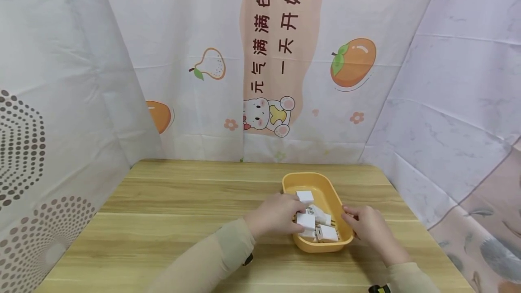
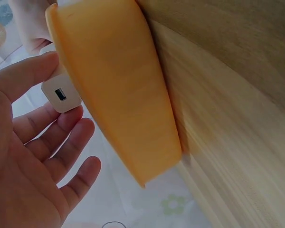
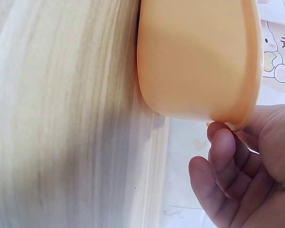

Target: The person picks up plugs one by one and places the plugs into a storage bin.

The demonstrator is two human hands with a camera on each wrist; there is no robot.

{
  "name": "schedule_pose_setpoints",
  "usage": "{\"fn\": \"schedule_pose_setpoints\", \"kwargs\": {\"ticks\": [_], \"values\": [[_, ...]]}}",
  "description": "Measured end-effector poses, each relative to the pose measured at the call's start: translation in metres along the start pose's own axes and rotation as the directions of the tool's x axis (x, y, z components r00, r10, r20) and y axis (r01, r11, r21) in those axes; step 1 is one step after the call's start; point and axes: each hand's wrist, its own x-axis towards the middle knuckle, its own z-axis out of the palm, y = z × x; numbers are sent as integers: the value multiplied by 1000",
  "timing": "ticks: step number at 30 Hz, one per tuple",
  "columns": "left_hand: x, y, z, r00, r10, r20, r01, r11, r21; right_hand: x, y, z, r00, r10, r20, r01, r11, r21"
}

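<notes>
An orange-yellow plastic basket (image 1: 331, 193) stands on the right part of the table with several white USB chargers (image 1: 327, 233) heaped inside. At its left side my left hand (image 1: 277, 215) pinches one white charger (image 2: 61, 93) between thumb and fingers, just over the rim. The charger's USB port faces the left wrist camera. My right hand (image 1: 369, 229) grips the basket's right rim, thumb on top and fingers curled beneath, as the right wrist view shows the hand (image 3: 247, 175) from below. Fingers and the heap partly hide the lower chargers.
The wood-grain table (image 1: 183, 220) stretches out left of the basket. A white printed curtain (image 1: 195, 116) hangs behind its far edge, with more cloth on the left (image 1: 73, 103) and right (image 1: 439, 103).
</notes>
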Motion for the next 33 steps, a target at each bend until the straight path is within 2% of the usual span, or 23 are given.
{"fn": "schedule_pose_setpoints", "kwargs": {"ticks": [12, 20, 33], "values": [[2, 2, 6, 1000, 7, 24, -8, 999, 48, -1, 0, 0, 1000, 14, 10, -14, 1000, 2], [1, -1, 7, 1000, 4, -2, -4, 1000, 24, 1, 0, 1, 1000, 7, 0, -7, 1000, -9], [-1, -3, 1, 1000, 1, -15, -1, 1000, -14, 5, 1, 2, 1000, -9, -2, 9, 1000, 2]]}}
